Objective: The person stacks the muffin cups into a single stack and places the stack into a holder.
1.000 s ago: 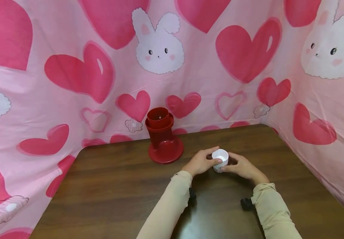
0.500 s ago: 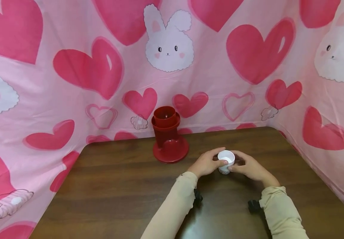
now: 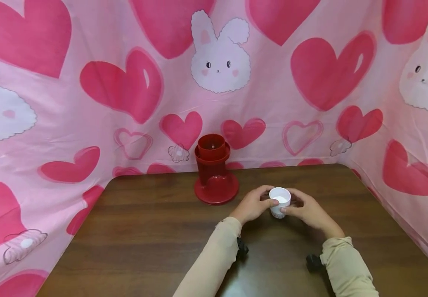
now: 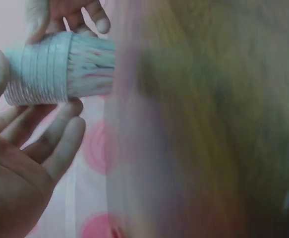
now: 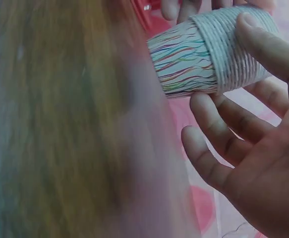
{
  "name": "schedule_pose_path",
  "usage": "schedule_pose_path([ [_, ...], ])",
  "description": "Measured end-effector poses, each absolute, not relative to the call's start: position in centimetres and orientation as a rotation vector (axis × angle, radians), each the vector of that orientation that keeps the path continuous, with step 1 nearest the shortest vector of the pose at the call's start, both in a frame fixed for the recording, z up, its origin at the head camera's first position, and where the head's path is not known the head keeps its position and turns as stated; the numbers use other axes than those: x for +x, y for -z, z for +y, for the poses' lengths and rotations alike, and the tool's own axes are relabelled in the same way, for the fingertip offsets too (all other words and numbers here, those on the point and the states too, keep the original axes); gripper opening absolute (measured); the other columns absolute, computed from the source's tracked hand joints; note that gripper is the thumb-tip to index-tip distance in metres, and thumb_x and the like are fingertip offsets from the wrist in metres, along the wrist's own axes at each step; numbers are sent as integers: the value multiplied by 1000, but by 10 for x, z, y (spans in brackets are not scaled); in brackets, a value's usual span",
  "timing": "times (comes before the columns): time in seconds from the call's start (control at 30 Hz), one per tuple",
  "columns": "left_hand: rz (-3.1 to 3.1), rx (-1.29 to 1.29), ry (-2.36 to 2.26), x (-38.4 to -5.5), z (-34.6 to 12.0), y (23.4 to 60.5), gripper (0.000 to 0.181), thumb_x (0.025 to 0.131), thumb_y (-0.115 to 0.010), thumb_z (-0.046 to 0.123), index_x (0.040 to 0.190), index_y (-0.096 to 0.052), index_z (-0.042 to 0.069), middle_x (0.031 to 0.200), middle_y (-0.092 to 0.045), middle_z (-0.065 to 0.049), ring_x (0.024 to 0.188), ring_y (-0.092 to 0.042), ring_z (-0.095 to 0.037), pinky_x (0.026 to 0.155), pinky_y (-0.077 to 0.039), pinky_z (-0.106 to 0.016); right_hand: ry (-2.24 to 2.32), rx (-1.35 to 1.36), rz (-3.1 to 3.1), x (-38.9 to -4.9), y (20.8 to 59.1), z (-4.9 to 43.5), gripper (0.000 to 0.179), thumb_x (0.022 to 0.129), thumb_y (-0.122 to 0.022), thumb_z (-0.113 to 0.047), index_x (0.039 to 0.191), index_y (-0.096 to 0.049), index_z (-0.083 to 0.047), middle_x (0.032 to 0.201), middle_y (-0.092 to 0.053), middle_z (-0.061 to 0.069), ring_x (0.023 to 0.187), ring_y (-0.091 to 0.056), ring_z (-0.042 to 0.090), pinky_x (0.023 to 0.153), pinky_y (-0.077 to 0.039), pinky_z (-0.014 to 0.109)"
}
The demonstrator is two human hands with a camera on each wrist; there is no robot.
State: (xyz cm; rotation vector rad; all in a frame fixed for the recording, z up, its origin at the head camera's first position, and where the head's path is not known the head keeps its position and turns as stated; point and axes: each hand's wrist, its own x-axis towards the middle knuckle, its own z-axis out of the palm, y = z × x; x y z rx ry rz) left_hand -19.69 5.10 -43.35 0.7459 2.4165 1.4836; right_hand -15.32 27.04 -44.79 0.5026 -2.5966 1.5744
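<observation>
A stack of nested paper cups [image 3: 280, 199], white inside with colourful wavy lines on the outside, is between both hands with its opening facing up. On its left side, my left hand [image 3: 254, 203] grips it with thumb and fingers. My right hand [image 3: 309, 209] grips the opposite side. Several stacked rims [image 4: 37, 69] show in the left wrist view, and the wavy-lined lowest cup [image 5: 183, 62] in the right wrist view. Whether the stack's bottom touches the table cannot be told.
A red cylindrical holder [image 3: 215, 169] on a round base stands at the back of the brown wooden table [image 3: 143, 231], left of the hands. A pink cloth [image 3: 132, 24] printed with hearts and rabbits hangs behind and along the sides.
The head view has shifted slightly, so the scene sits farther right in it. Both hands keep their hold on the cup stack, with hardly any movement relative to the table.
</observation>
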Motion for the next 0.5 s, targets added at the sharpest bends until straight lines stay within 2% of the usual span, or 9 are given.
schedule_pose_path([
  [0.2,2457,793,-1451,-202,33,421,45,91,-77,34,134,-64,28,116,-66,13,103,-61,-8,89,-52,-32,-1596,441,-2581,-155,436,255,56,90,-78,-15,138,-55,1,120,-64,17,101,-61,26,81,-53,27],
  [0.5,2603,761,-1417,-211,11,390,47,91,-77,29,136,-64,21,127,-63,8,113,-58,-13,99,-49,-38,-1549,429,-2555,-173,409,230,58,91,-78,-18,141,-54,0,118,-64,18,99,-60,26,80,-53,26],
])
